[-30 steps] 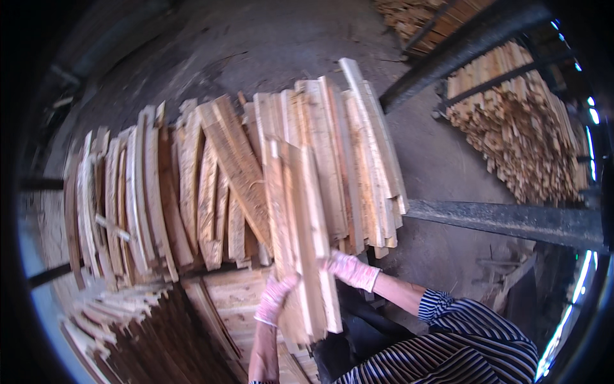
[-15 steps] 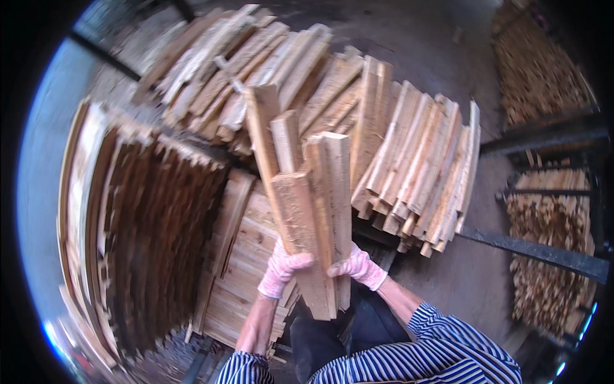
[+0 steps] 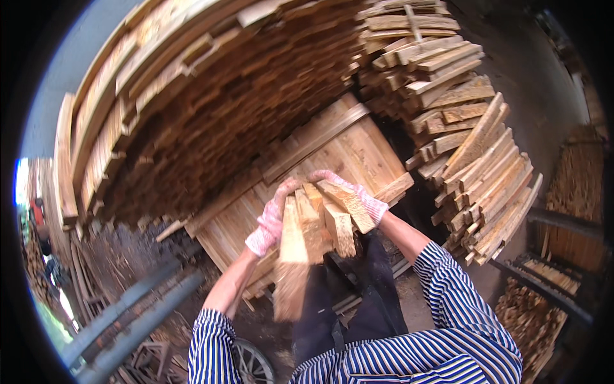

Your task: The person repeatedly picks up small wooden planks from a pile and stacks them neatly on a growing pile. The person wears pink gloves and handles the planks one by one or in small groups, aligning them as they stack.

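clamping opposite sides, the left hand [image 3: 273, 221] and right hand [image 3: 359, 197] held a bundle of planks [image 3: 312, 227] between them; its long axis pointed toward the worker's legs [image 3: 378, 278], over the low board stack [image 3: 339, 152], the tall plank stack [image 3: 256, 102] rising ahead-left.

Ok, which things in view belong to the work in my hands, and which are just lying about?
Likely part of it:
held boards, between left hand and right hand
flat layer of boards
tall board stack
board pile, right

Seemingly unrelated:
spoked wheel
blue bars
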{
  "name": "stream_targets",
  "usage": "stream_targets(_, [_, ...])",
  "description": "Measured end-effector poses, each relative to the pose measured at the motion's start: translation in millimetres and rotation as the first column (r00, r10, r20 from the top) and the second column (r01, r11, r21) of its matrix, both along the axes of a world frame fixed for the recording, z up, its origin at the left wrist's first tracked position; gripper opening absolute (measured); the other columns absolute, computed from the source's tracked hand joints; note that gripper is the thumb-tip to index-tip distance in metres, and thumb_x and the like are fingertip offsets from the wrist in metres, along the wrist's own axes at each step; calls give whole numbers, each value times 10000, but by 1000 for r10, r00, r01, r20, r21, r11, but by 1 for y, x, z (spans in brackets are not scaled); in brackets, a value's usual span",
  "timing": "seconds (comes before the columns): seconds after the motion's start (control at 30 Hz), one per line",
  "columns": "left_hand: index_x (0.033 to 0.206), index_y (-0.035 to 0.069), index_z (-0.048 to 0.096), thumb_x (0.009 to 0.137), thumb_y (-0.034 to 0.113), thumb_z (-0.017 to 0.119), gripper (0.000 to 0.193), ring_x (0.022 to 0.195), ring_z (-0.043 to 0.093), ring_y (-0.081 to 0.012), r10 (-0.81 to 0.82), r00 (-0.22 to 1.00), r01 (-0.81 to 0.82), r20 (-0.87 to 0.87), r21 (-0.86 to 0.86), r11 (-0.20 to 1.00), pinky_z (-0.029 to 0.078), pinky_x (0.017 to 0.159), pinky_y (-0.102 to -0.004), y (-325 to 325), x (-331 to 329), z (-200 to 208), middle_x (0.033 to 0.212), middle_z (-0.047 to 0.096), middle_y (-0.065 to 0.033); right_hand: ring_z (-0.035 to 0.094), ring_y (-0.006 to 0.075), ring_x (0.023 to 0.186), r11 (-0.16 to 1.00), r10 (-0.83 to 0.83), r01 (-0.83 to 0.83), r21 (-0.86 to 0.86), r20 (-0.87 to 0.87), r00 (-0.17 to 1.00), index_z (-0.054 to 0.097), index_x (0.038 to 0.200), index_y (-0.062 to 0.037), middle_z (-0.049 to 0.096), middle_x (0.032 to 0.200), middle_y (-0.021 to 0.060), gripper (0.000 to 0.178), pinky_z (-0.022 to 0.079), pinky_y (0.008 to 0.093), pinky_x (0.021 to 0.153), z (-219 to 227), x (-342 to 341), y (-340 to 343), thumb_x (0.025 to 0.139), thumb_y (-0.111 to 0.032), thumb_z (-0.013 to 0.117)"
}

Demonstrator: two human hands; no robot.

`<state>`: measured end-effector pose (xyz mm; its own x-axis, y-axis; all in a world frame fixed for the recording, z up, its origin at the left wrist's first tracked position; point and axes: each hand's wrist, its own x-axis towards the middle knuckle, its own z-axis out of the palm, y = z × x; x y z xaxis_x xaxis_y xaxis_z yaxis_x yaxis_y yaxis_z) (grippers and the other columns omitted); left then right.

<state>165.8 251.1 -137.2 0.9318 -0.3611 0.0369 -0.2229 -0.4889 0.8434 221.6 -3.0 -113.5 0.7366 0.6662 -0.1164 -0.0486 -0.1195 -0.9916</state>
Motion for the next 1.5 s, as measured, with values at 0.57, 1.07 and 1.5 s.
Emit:
stream_targets(0.57, [1488, 79, 432, 761, 527, 856, 954, 1329, 537, -292, 45, 499, -478, -865, -231, 847, 438, 1147, -412, 83, -85, 30, 1458, 555, -159, 486, 380, 1360, 853, 479, -485, -195, -76, 874, 291, 1552, -25, 544, 1420, 229, 1274, 425, 451, 1160, 31, 33, 130, 582, -519, 953])
stream_targets(1.07, [1484, -10, 419, 933, 303, 745, 712, 1247, 601, -257, 242, 90, -991, -966, -62, 122, 519, 1050, -341, 228, -287, -82, 1357, 589, -198, 458, 331, 1412, 962, 110, -253, -103, -703, 703, 184, 1577, 93, 447, 1517, 300, 1264, 404, 403, 1150, -141, -204, 339, 732, -554, 866])
stream_targets(1.5, [1280, 26, 663, 915, 282, 720, 449, 981, 677, -207, 588, -7, -945, -809, 198, 261, 548, 863, -353, 326, -364, -71, 1115, 719, -108, 494, 392, 1353, 767, -79, -202, -609, -403, 912, 215, 1605, -43, 484, 1483, 261, 1050, 401, 406, 1116, -81, -257, 345, 850, -565, 725])
